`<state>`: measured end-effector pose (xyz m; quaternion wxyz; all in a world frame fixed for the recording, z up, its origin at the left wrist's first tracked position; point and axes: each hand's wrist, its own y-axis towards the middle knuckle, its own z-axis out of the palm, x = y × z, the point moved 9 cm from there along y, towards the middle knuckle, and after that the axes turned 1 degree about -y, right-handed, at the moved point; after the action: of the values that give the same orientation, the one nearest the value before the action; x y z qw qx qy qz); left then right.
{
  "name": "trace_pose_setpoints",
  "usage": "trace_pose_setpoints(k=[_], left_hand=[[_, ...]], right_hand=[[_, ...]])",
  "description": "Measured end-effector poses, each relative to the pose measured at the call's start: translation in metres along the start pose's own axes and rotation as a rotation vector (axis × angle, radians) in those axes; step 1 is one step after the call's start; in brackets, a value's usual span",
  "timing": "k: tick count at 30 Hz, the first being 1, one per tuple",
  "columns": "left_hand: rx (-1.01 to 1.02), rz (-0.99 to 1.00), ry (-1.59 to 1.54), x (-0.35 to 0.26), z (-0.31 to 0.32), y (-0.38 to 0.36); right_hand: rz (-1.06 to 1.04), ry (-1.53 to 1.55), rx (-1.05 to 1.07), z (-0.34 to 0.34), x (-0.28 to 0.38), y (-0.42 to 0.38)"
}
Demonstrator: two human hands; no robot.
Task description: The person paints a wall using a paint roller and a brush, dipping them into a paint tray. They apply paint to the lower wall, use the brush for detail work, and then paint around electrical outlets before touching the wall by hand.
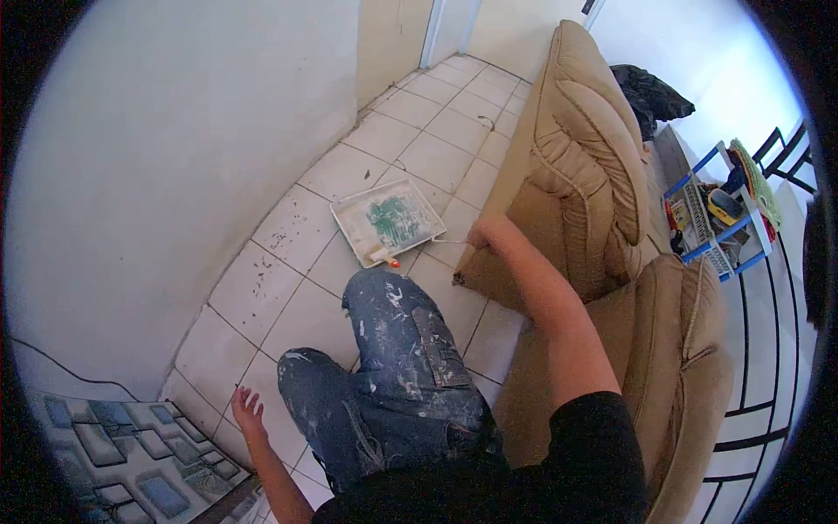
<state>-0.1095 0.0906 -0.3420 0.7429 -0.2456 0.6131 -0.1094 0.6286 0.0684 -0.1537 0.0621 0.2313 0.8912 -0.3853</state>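
A tan sofa (602,201) stands on a tiled floor (340,162) beside a person in paint-spattered jeans (410,349). A shallow paint tray (353,212), streaked green and white, lies on the tiles just ahead of the knees. The person's right hand (491,234) closes around a thin rod (452,242) reaching the tray's edge; the left hand (250,409), fingers spread, hovers over the floor. A small red-tipped tool (384,256) rests at the tray's near corner.

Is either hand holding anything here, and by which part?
The right hand holds a thin pale rod by the end away from the tray; the exact grip is unclear. The left hand looks empty.
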Motion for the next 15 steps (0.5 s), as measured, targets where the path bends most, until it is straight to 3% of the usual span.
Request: trace_pose_setpoints(k=[5,8,15], left_hand=[[0.108,-0.02,-0.014,-0.001,0.057,-0.005],[0.126,-0.02,0.054,-0.017,0.08,-0.025],[0.058,-0.021,0.082,0.005,0.039,-0.02]], right_hand=[[0.085,0.159,0.008,-0.002,0.001,-0.002],[0.022,0.186,-0.118,0.003,0.013,0.012],[0.015,0.268,-0.251,-0.006,0.031,0.067]])
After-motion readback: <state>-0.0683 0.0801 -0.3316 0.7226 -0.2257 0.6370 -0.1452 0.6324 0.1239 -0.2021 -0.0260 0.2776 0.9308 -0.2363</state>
